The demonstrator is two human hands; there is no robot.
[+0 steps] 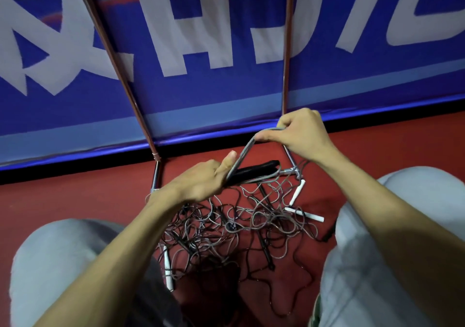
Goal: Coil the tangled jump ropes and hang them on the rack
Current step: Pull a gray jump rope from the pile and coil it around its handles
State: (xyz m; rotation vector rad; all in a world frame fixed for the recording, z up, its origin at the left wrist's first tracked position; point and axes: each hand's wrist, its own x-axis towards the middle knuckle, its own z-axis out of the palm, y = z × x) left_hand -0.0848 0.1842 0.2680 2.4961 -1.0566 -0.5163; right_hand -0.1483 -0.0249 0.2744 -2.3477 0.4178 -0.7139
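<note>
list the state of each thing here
left hand, gripping the black handles
right hand, pinching the grey rope at its bend
grey rope, folded, taut between both hands
black handles, held together, off the floor
pile, tangled on the floor
white handles, loose on the floor
rack, standing, top out of view

Sports hall, seen from low down at the edge of the court.

Red, lightly textured sports floor (75, 201) fills the lower half. From 9 to 3 o'clock a blue banner (226, 95) with huge white lettering runs along it, with a black strip (75, 165) at its foot. A chrome tube rack (286, 75) stands at 12 o'clock against the banner. Tangled jump ropes (226, 226) with white handles (305, 214) lie heaped on the floor before it.
</note>
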